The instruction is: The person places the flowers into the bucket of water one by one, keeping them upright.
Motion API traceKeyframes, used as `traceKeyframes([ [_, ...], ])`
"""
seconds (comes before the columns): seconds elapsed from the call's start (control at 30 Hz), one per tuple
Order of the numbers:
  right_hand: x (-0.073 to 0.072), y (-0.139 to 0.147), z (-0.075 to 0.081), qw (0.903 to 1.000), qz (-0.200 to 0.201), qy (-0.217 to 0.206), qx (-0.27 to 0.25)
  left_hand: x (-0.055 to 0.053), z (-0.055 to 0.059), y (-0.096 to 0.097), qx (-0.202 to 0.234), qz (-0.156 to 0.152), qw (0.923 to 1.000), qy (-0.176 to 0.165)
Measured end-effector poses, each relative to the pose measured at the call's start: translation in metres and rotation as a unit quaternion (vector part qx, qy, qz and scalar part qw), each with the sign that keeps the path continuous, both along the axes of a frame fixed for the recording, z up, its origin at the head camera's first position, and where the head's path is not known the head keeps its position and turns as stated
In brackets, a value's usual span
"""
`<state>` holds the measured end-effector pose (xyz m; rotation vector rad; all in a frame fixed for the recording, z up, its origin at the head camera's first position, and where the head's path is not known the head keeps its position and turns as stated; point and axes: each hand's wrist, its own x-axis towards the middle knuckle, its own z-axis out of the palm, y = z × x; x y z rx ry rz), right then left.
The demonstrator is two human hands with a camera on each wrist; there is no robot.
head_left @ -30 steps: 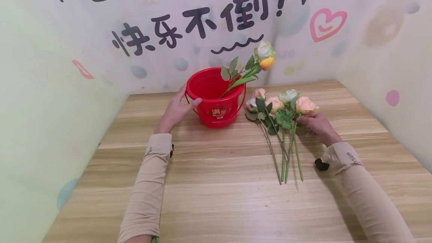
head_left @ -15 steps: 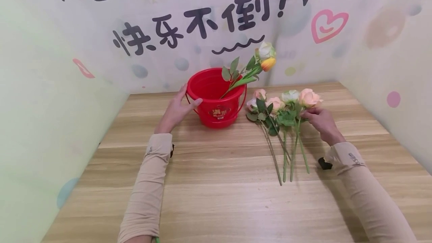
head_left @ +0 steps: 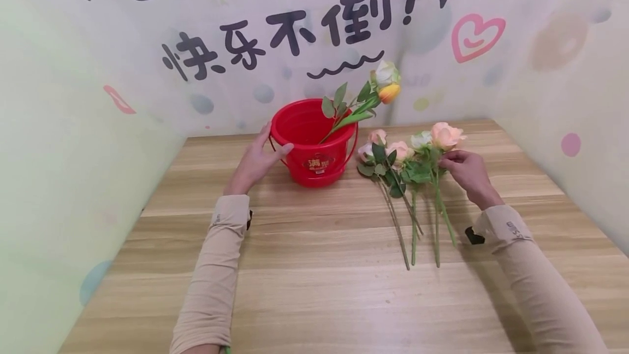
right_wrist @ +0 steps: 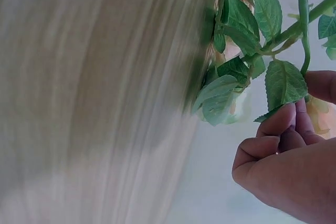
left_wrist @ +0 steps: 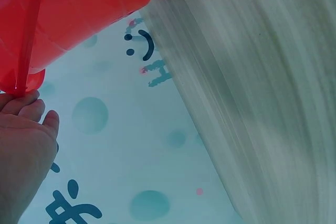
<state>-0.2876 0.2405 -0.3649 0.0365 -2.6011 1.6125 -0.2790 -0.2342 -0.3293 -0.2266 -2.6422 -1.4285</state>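
Note:
A red plastic bucket stands upright near the back wall. My left hand holds its left side by the rim, thumb at the front and fingers round the outer left. A white flower and an orange-yellow tulip lean out over the bucket's right rim. My right hand pinches the green stem just below the bloom of a peach rose; in the right wrist view, thumb and fingers meet at this stem, beside green leaves. The rose is partly raised, its stem hanging downward.
Left of the held rose lie several more artificial flowers: a white-green one, a peach one, and a small pink one. Their stems point toward the front of the wooden table. Printed cloth walls enclose the back and sides.
My right hand has lifted the peach rose slightly up and away from the other flowers, and its stem has swung to the right. My left hand and the bucket have stayed put.

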Motion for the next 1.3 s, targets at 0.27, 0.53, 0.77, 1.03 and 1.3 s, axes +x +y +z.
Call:
traceKeyframes([
  [0.27, -0.001, -0.003, 0.002, 0.9999, 0.002, 0.012, 0.005, 0.000, -0.001, 0.000, 0.003, -0.004, 1.0000, 0.006],
  [0.53, 0.001, -0.006, 0.005, 0.9994, -0.007, 0.034, -0.006, 0.000, -0.001, 0.001, 0.002, -0.001, 1.0000, 0.003],
  [0.77, 0.003, -0.009, 0.011, 0.9986, -0.019, 0.049, -0.003, 0.000, -0.001, 0.000, 0.006, -0.003, 1.0000, 0.005],
  [1.03, 0.007, -0.011, 0.017, 0.9974, -0.014, 0.071, 0.005, 0.000, -0.001, -0.001, 0.006, -0.003, 1.0000, 0.005],
  [1.3, 0.011, -0.015, 0.022, 0.9930, -0.019, 0.112, 0.031, -0.002, -0.003, -0.002, 0.001, -0.006, 0.9999, 0.010],
])
